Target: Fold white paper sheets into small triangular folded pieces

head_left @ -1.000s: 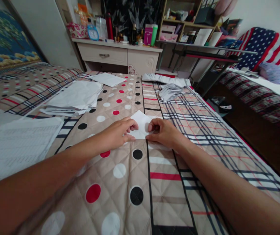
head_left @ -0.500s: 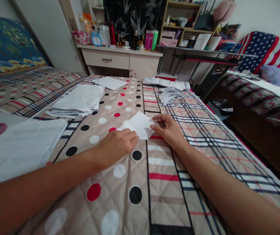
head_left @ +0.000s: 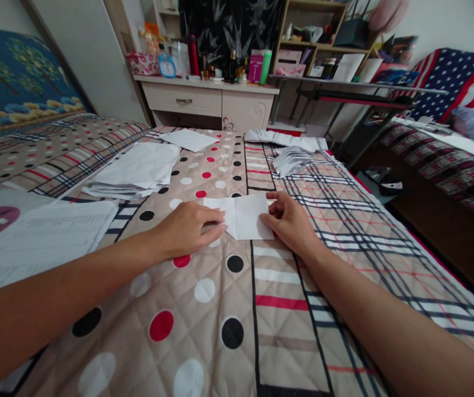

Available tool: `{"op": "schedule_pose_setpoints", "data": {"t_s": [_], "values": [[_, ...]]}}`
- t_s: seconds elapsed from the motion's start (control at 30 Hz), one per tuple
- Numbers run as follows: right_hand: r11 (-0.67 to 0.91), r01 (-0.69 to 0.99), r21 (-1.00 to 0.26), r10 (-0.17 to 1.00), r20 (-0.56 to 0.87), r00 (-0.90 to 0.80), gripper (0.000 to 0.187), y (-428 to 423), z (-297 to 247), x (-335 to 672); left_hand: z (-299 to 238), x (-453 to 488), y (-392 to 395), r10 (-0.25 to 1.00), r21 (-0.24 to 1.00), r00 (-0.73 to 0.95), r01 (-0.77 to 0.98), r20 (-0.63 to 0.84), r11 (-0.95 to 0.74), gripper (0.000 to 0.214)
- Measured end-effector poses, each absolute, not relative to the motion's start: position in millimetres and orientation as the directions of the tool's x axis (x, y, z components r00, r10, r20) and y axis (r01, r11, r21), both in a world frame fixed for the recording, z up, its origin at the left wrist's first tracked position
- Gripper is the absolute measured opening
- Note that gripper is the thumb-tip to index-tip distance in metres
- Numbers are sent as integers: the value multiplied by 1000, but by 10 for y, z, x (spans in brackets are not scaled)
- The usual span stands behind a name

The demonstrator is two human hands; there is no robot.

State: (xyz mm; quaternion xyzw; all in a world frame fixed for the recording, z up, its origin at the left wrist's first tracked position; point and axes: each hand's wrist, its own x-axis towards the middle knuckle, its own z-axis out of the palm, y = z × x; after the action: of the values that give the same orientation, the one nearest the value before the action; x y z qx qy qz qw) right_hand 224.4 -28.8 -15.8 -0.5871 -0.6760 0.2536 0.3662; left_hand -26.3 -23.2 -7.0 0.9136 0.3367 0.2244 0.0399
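A small white sheet of paper (head_left: pixel 248 216) lies flat on the quilted bedspread (head_left: pixel 220 298), with a crease running down its left part. My left hand (head_left: pixel 187 227) rests palm down on the sheet's left edge, fingers stretched out over it. My right hand (head_left: pixel 288 220) pinches the sheet's right edge with curled fingers. Both forearms reach in from the bottom corners.
A loose pile of white sheets (head_left: pixel 137 168) lies at the left, one single sheet (head_left: pixel 189 139) farther back, and a fanned stack of folded papers (head_left: pixel 294 157) at the back right. A large printed sheet (head_left: pixel 38 242) lies near my left arm. A dresser (head_left: pixel 207 99) stands beyond the bed.
The paper was tilted like a diamond and partly lifted; now it lies squared and flat. My left hand moved from its lower corner onto its left edge. My right hand stays at the right edge.
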Motion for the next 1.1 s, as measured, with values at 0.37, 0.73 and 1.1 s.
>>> {"op": "schedule_pose_setpoints", "data": {"t_s": [0.37, 0.73, 1.1], "values": [[395, 572, -719, 874, 485, 5, 45, -224, -173, 2399, -175, -162, -226, 805, 449, 500, 667, 321, -594, 20], [829, 527, -188, 548, 459, -699, 48, -323, 34, 2419, -60, -88, -65, 791, 539, 544, 593, 281, -598, 6], [657, 356, -665, 672, 302, -676, 34, -321, -24, 2426, -149, -53, -504, 707, 277, 534, 671, 463, -688, 10]]}}
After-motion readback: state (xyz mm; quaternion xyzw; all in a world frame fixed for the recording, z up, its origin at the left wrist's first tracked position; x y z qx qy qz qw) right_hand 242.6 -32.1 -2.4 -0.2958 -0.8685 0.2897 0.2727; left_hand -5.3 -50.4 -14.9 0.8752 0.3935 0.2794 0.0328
